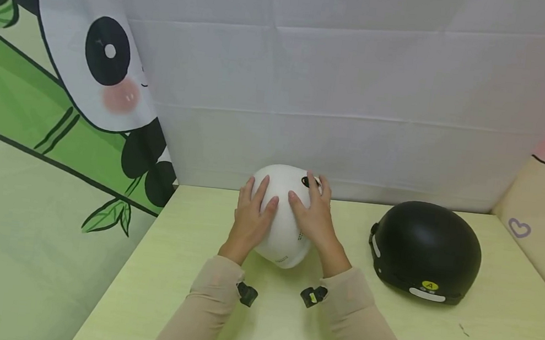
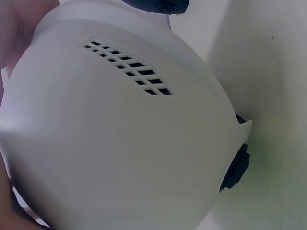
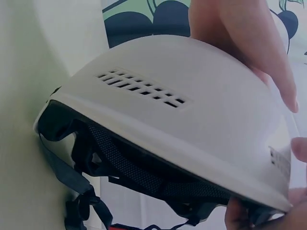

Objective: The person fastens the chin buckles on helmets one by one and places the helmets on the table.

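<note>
Both hands hold a white helmet (image 1: 280, 215) between them near the back of the table, with the helmet tilted. My left hand (image 1: 251, 215) spreads its bent fingers over the left side of the shell. On the other side my right hand (image 1: 315, 213) has its fingers over the far right rim. Fingertips (image 3: 235, 215) curl under that rim in the right wrist view, where dark padding and a hanging black strap (image 3: 62, 167) show inside the helmet. Rows of small vents (image 2: 129, 67) mark the shell in the left wrist view.
A black helmet (image 1: 425, 252) with a yellow sticker rests dome up to the right of the white one. The pale table (image 1: 165, 291) meets a white cloth wall (image 1: 336, 88) at the back. A panda-printed cloth (image 1: 89, 67) hangs at left.
</note>
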The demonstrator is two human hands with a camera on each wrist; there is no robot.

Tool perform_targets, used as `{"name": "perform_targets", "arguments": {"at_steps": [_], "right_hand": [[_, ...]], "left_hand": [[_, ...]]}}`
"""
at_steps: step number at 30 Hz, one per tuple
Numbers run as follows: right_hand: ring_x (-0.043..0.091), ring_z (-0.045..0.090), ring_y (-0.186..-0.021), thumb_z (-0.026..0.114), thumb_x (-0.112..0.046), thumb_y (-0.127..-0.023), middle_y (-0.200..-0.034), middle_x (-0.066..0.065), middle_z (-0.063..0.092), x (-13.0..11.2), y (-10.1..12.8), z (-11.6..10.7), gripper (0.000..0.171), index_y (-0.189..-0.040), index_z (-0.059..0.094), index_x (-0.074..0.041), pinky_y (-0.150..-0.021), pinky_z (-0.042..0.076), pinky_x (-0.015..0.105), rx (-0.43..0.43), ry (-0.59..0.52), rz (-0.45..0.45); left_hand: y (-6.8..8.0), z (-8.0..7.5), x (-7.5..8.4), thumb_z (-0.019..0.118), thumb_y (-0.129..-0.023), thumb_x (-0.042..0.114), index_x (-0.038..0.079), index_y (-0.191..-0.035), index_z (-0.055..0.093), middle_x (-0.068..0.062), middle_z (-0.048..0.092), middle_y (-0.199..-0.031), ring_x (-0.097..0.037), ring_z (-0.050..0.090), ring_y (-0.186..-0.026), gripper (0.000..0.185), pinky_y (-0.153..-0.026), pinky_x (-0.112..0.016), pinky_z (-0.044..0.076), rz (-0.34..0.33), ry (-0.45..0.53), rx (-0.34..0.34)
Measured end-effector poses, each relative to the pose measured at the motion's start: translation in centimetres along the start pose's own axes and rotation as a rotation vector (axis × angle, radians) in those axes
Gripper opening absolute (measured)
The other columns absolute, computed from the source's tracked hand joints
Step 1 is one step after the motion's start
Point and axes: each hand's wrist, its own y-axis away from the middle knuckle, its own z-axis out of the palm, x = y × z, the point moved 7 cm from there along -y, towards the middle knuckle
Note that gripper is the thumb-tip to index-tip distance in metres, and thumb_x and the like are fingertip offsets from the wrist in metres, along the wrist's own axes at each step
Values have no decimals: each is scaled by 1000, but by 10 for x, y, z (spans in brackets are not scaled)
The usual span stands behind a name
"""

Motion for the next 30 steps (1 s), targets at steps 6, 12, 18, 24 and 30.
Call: {"name": "perform_targets", "arguments": {"at_steps": [6, 12, 18, 24, 30], "right_hand": [[39, 18, -128, 51, -49, -87, -148, 11, 1, 12, -1, -3, 77, -146, 11, -22, -92, 28, 56, 62, -157, 59], [35, 18, -129, 53, -53, -84, -148, 9, 5, 26, -1, 3, 83, -146, 4, -26, -97, 25, 51, 13, -360, 149], [28, 27, -127, 58, -43, -85, -148, 7, 11, 32, -1, 18, 86, -144, -4, -33, -95, 31, 44, -103, -587, 154], [28, 51, -106, 61, -24, -87, -135, 8, 39, 26, 1, 22, 80, -144, 6, -31, -82, 45, 39, -102, -808, 119], [26, 57, -96, 63, -20, -86, -134, 5, 41, 20, 4, 20, 80, -144, 9, -31, -74, 49, 38, -93, -808, 104]], "left_hand": [[2, 0, -2, 33, -84, 67, 32, -144, 21, -6, 9, -148, -36, 7, -131, 71, -89, -67, 19, -10, -33, 12], [4, -1, -7, 34, -82, 70, 35, -144, 19, -6, 8, -148, -33, 8, -132, 73, -87, -68, 19, -31, -39, 16], [7, -4, -12, 37, -82, 68, 35, -144, 19, -9, 7, -148, -35, 15, -129, 72, -86, -68, 22, -59, -3, 25], [10, -1, -15, 39, -84, 65, 34, -144, 19, -11, 6, -148, -40, 17, -127, 71, -83, -65, 29, -51, 61, 48], [18, 2, -17, 41, -86, 60, 33, -144, 19, -10, 6, -148, -43, 22, -125, 68, -83, -63, 32, -39, 133, 80]]}}
